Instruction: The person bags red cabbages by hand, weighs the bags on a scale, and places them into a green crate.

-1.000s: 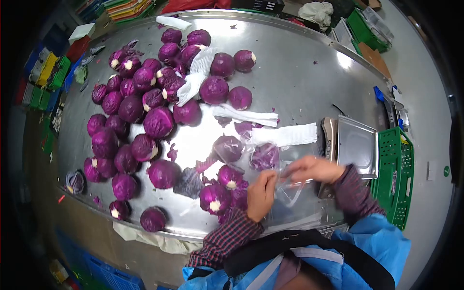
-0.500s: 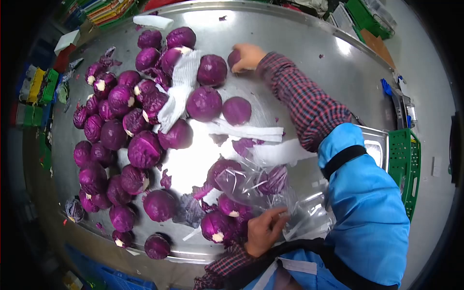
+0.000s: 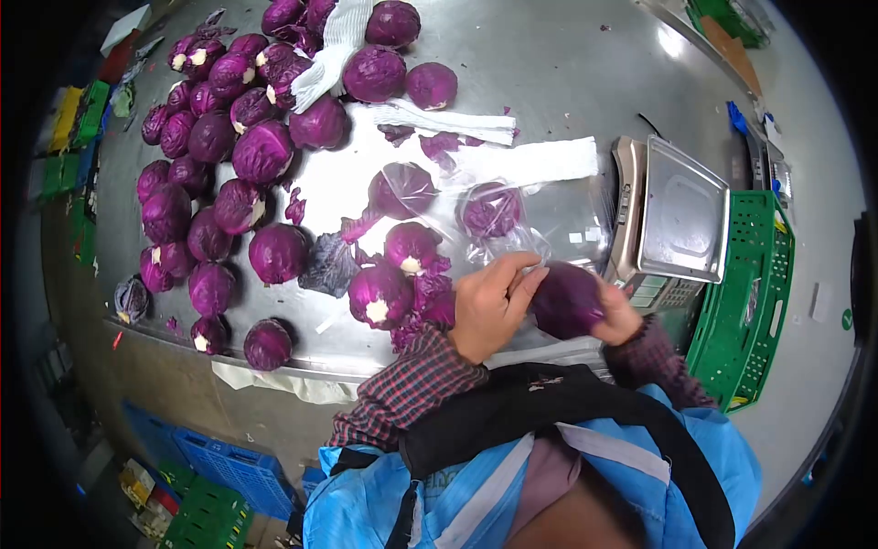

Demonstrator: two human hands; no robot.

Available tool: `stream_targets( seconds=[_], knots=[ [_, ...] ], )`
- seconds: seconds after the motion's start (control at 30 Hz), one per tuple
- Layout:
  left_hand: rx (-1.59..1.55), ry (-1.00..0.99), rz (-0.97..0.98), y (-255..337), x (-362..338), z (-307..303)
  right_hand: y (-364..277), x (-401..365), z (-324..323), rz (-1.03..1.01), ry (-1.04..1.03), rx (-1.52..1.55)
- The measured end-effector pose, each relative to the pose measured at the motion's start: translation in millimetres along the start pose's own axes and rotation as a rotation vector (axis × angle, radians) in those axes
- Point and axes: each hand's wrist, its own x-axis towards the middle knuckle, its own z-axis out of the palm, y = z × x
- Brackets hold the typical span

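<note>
My right hand (image 3: 618, 317) is wrapped round the right side of a red cabbage (image 3: 565, 300) close to my body. The cabbage is slightly blurred. Against its left side is my left hand (image 3: 494, 304), with thumb and forefinger pinched at the near edge of a clear plastic bag (image 3: 532, 245); the exact grip is partly hidden. Beyond the fingers, another red cabbage (image 3: 491, 209) shows through clear plastic. Left of my left hand sit trimmed cabbages (image 3: 380, 295) with pale cut stems, beside loose purple leaves.
Many red cabbages (image 3: 262, 153) cover the left of the steel table (image 3: 549, 64). White netting sleeves (image 3: 530, 161) lie across the middle. At the right stand a weighing scale (image 3: 684, 212) with a steel pan and a green crate (image 3: 743, 297). Blue crates (image 3: 229, 467) are on the floor.
My right hand has come back from the far side of the table with a cabbage, which is now beside my left hand. The view has shifted, bringing the scale into sight.
</note>
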Motion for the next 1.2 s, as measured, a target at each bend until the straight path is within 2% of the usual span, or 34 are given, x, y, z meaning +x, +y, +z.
stream_targets(
  seconds=[0.07, 0.13, 0.2, 0.27, 0.3, 0.37, 0.43, 0.5, 0.57, 0.6, 0.67, 0.7, 0.73, 0.8, 0.83, 0.87, 0.93, 0.97, 1.2],
  knots=[
    [0.019, -0.027, 0.007, 7, -6, 4, 31, 15, 0, 0.022, 0.072, 0.133],
    [0.147, -0.039, 0.23, 2, -15, 8, 49, 41, 6, -0.075, 0.105, 0.145],
    [0.152, -0.036, 0.258, 7, -27, 11, 62, 58, 11, -0.115, 0.21, -0.108],
    [0.198, -0.106, 0.283, 9, -35, 13, 105, 112, -22, -0.763, 0.275, -1.073],
    [0.229, -0.101, 0.262, 11, -38, 15, 88, 113, -8, -0.774, 0.274, -1.077],
    [0.163, -0.051, 0.247, 10, -43, 18, 54, 109, 15, -0.868, 0.296, -1.777],
    [0.081, 0.035, 0.202, 18, -48, 15, 46, 106, 12, -0.913, 0.338, -1.798],
    [0.012, 0.035, 0.16, 17, -53, 10, 34, 100, 9, -0.956, 0.378, -1.822],
    [-0.036, 0.069, 0.11, 18, -62, 9, 22, 85, 6, -0.796, 0.327, -2.039],
    [-0.046, 0.083, 0.104, 16, -67, 12, 27, 86, -2, -0.787, 0.313, -2.054],
    [-0.173, 0.126, -0.134, 6, -75, 17, 41, 95, -17, -0.683, 0.559, -2.399],
    [-0.054, 0.159, -0.038, 3, -77, 20, 44, 95, -11, -0.661, 0.618, -2.358],
    [-0.041, 0.151, -0.037, 0, -81, 23, 41, 98, -7, -0.684, 0.62, -2.36],
    [-0.007, 0.053, -0.056, -1, -86, 24, 41, 99, -7, -0.515, 0.566, -2.237],
    [-0.006, 0.042, -0.049, -2, -89, 26, 43, 97, -12, -0.664, 0.598, -2.292],
    [0.023, -0.016, -0.04, 0, -92, 27, 44, 92, -12, -0.661, 0.611, -2.287],
    [0.04, -0.077, -0.041, 0, -96, 29, 46, 76, -17, -0.81, 0.584, -2.149],
    [0.057, -0.06, -0.024, 0, -98, 32, 44, 68, -24, -1.008, 0.492, -2.145],
    [0.024, -0.116, 0.032, -11, -108, 44, 55, 46, -32, -0.928, 0.637, -2.106]
  ],
)
